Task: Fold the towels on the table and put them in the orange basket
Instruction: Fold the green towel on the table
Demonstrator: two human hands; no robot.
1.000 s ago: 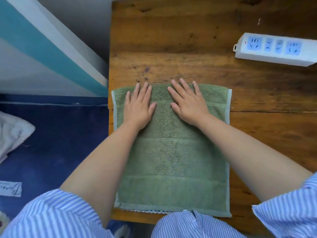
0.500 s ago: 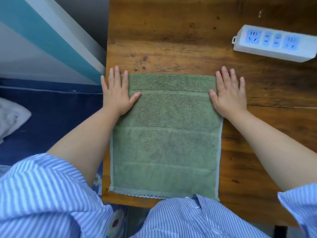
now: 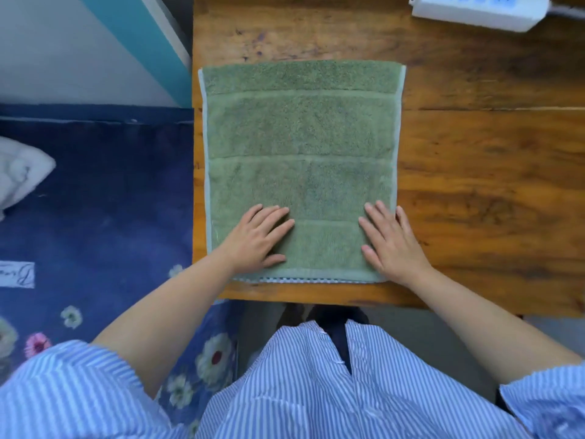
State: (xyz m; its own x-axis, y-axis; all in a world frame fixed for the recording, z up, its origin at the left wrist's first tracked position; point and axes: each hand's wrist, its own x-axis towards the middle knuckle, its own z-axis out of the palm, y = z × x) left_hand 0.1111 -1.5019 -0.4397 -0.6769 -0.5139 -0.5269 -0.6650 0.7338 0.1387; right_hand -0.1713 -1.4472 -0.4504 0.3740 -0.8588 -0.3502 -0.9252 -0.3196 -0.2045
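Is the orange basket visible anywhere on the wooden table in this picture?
No, the wooden table shows only the green terry towel under both hands and a white power strip at the far edge.

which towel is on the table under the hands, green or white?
The green towel, flat on the wooden table, both hands pressing its near end. The white cloth lies off the table, on the blue floral fabric at left.

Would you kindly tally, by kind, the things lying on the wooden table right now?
Green towel: 1
White power strip: 1
Hands resting on the towel: 2, left hand and right hand
Total: 4
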